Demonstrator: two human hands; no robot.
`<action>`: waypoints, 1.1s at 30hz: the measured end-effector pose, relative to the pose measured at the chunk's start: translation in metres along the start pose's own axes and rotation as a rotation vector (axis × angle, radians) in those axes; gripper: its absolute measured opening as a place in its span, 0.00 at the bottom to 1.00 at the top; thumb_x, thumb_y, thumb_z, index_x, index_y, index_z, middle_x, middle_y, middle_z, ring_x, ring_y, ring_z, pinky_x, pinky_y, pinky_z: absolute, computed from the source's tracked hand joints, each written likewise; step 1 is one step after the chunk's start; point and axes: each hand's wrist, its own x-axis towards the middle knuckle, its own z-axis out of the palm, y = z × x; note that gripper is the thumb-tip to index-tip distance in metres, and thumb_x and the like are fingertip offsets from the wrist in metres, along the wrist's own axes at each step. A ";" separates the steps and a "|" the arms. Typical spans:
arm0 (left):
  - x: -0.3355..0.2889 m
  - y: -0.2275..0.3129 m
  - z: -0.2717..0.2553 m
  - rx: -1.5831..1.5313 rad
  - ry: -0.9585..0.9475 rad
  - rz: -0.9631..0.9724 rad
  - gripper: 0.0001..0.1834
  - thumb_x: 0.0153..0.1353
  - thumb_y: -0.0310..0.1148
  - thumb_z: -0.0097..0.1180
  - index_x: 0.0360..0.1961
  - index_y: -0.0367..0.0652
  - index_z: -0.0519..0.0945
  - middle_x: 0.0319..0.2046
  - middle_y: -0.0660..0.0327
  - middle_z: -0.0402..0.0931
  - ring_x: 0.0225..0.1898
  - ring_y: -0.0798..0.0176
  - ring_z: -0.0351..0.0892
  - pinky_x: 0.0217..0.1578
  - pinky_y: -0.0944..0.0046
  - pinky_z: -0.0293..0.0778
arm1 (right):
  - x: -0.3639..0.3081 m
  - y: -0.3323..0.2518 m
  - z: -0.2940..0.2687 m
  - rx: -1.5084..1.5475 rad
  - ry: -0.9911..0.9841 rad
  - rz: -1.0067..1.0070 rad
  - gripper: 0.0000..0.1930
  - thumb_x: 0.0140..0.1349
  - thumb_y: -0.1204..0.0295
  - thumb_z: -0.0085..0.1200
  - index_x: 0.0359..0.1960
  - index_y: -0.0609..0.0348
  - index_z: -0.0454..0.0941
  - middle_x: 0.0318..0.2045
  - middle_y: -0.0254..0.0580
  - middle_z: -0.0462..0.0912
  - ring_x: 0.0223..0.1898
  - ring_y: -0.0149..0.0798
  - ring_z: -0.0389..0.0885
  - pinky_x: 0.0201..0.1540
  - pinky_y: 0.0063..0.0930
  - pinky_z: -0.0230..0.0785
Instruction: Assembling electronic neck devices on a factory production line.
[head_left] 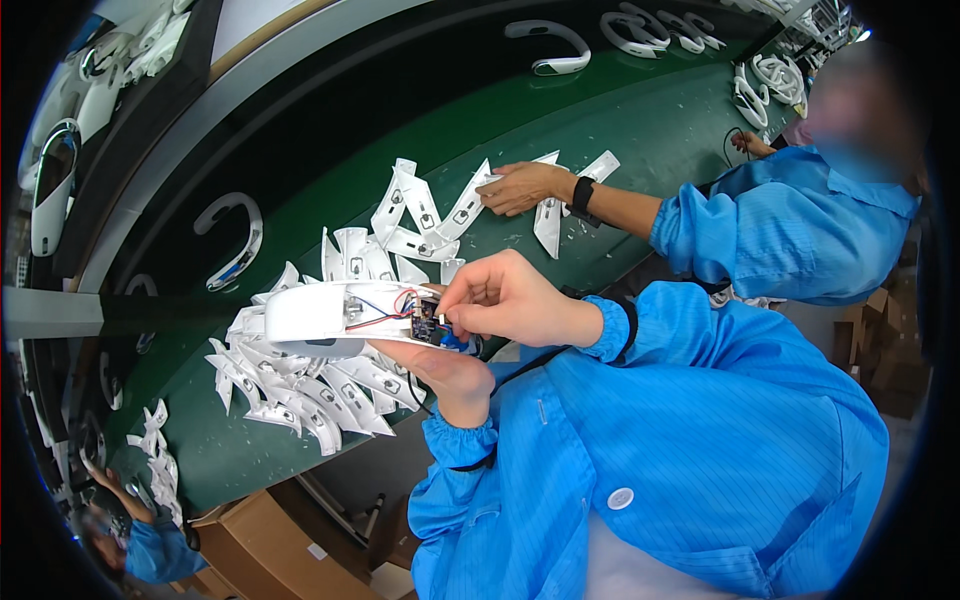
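Observation:
A curved white plastic housing (305, 312) lies across my left hand (450, 375), whose fingers curl round it from below. Its open side shows red and blue wires (385, 312) running to a small dark circuit board (424, 322). Over the board's right end, my right hand (510, 297) is closed in a pinch at fingertip level. What sits between those fingertips is too small to make out. A bit of blue (458, 342) shows just below them. Beneath and behind the housing, many white curved plastic covers (290, 385) are heaped on the green work surface.
More white covers (405, 205) lie farther back, where a co-worker's hand (525, 188) touches one. White curved units (553, 48) hang or rest along the far side. A cardboard box (275, 540) stands below the near edge. Another person (150, 545) works at lower left.

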 end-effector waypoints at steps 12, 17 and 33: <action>-0.005 -0.009 -0.007 -0.023 0.014 0.021 0.44 0.58 0.67 0.30 0.64 0.44 0.42 0.38 0.53 0.69 0.32 0.66 0.71 0.28 0.72 0.70 | -0.002 0.000 0.002 0.038 -0.013 0.032 0.08 0.58 0.77 0.53 0.37 0.68 0.77 0.28 0.41 0.81 0.26 0.25 0.77 0.22 0.14 0.65; -0.004 -0.009 -0.010 0.015 -0.027 0.029 0.43 0.59 0.66 0.30 0.64 0.44 0.42 0.39 0.52 0.69 0.33 0.65 0.72 0.28 0.71 0.70 | -0.003 0.000 0.001 0.029 -0.004 0.066 0.07 0.57 0.77 0.53 0.36 0.68 0.77 0.27 0.41 0.80 0.26 0.25 0.77 0.22 0.14 0.65; -0.009 -0.014 -0.012 0.023 -0.012 0.043 0.43 0.60 0.65 0.30 0.64 0.42 0.42 0.43 0.51 0.67 0.38 0.62 0.72 0.34 0.66 0.71 | -0.007 0.006 0.003 0.003 0.007 0.036 0.07 0.58 0.79 0.51 0.37 0.69 0.76 0.28 0.41 0.80 0.28 0.26 0.77 0.28 0.17 0.70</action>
